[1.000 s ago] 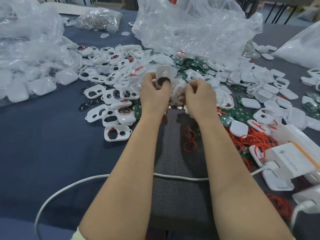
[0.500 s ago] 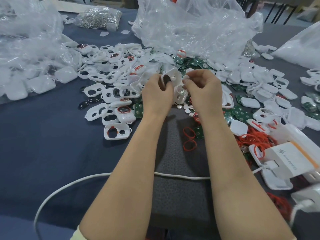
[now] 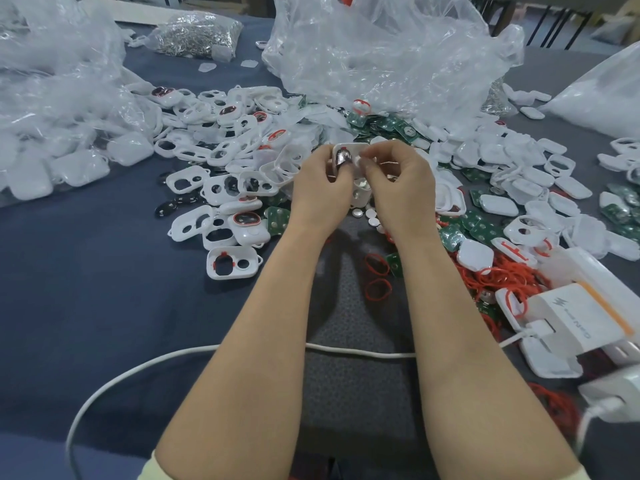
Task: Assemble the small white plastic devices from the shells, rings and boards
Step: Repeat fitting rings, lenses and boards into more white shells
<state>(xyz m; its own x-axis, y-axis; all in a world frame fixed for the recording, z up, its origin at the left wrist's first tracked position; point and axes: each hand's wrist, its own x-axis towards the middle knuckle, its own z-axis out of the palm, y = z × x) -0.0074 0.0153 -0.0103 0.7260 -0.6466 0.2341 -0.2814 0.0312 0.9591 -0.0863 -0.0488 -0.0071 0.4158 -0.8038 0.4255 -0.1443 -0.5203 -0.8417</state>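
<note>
My left hand (image 3: 320,192) grips a small white shell (image 3: 346,156) with a dark oval window, held upright above the table's middle. My right hand (image 3: 398,181) meets it from the right, its thumb and fingers pinching at the shell's right edge; what it pinches is hidden. White shells with cut-outs (image 3: 221,192) lie heaped to the left. Green boards (image 3: 485,230) and closed white back shells (image 3: 498,206) spread to the right. Red rings (image 3: 377,289) lie on the grey mat, with a thick tangle of them (image 3: 509,275) further right. Small silver discs (image 3: 370,214) sit under my hands.
Crumpled clear plastic bags (image 3: 381,53) fill the back and the left (image 3: 52,109). A bag of small metal parts (image 3: 197,31) lies far back. A white cable (image 3: 145,368) crosses in front of my forearms to a white charger block (image 3: 581,320) at the right.
My right hand has risen from the pile and closed in on the shell that my left hand holds. The shell has tilted a little toward me.
</note>
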